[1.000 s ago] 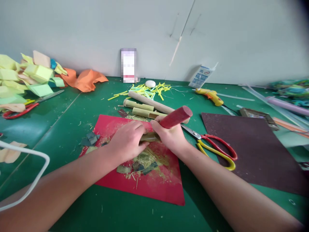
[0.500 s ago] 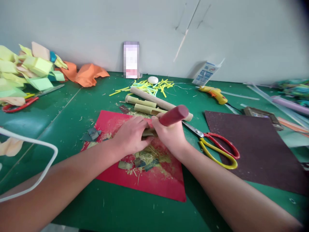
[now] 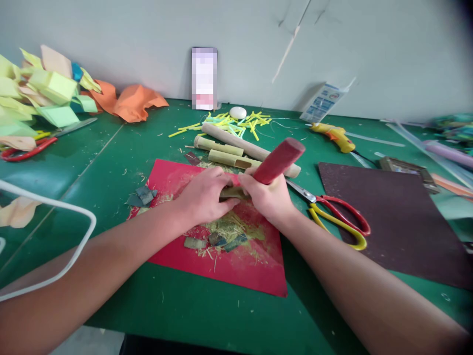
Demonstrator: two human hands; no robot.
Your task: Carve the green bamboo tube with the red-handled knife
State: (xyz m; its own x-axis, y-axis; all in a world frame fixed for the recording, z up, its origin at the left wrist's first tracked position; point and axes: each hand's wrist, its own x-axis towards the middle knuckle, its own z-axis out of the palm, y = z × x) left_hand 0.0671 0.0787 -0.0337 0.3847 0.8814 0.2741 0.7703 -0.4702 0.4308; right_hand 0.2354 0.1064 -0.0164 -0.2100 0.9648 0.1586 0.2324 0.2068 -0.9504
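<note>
My left hand [image 3: 207, 195] is closed around a short bamboo piece [image 3: 234, 193], pinning it over the red sheet [image 3: 229, 271]. My right hand [image 3: 269, 197] grips a tool by its thick red handle [image 3: 280, 160], which leans up and to the right. The tool's working end is hidden behind my fingers and against the bamboo. Bamboo shavings and dark chips [image 3: 216, 239] lie on the sheet below my hands. Just beyond, two cut bamboo tubes [image 3: 236, 160] with openings in them lie beside a long pale rod [image 3: 244, 143].
Scissors [image 3: 334, 212] with red and yellow handles rest right of my right hand, partly on a dark brown sheet [image 3: 391, 222]. Behind are a yellow glue gun [image 3: 334, 137], yellow strips [image 3: 254, 129] and a phone [image 3: 204, 79] against the wall. Folded papers [image 3: 51, 86] pile up at left.
The red handle has tipped further to the right, and my right hand has turned with it. My left hand keeps its hold on the bamboo. The whole view has shifted slightly.
</note>
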